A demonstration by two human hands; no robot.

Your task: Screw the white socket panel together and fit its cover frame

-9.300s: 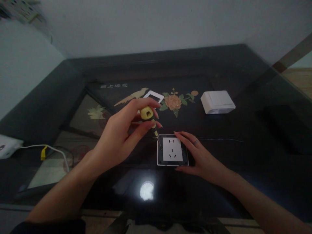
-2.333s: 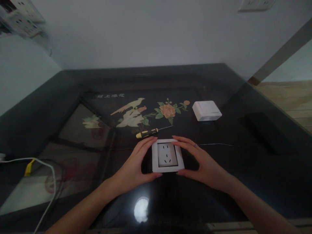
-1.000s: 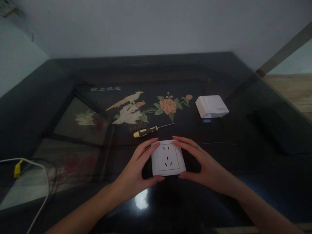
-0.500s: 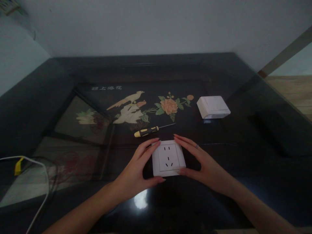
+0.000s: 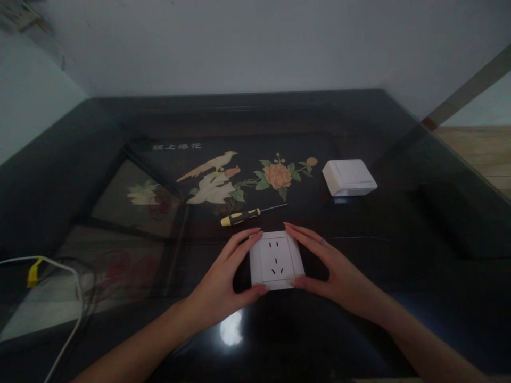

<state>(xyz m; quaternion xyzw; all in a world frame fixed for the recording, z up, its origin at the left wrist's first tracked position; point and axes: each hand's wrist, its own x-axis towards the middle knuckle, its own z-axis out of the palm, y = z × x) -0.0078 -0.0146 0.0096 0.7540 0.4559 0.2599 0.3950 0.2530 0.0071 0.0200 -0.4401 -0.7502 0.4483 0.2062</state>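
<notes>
A white wall socket (image 5: 276, 259) with several dark slots faces up, low in the middle of the head view. My left hand (image 5: 229, 276) grips its left side, fingertips at the upper left corner and thumb at the lower edge. On the other side my right hand (image 5: 325, 266) holds it the same way, fingers at the upper right corner, thumb at the lower right. A ring shows on one right finger. Just beyond the socket lies a yellow and black screwdriver (image 5: 241, 217), its thin shaft pointing right.
A white box (image 5: 349, 177) sits on the glossy dark table (image 5: 359, 122) at the right, beyond my hands. A white cable (image 5: 77, 298) with a yellow tag (image 5: 33, 273) runs along the left. A pale wall (image 5: 223, 42) stands behind the table.
Both hands keep their hold on the socket, with the right thumb slightly further left along its lower edge. The whole view has shifted a little; the screwdriver and box lie as before.
</notes>
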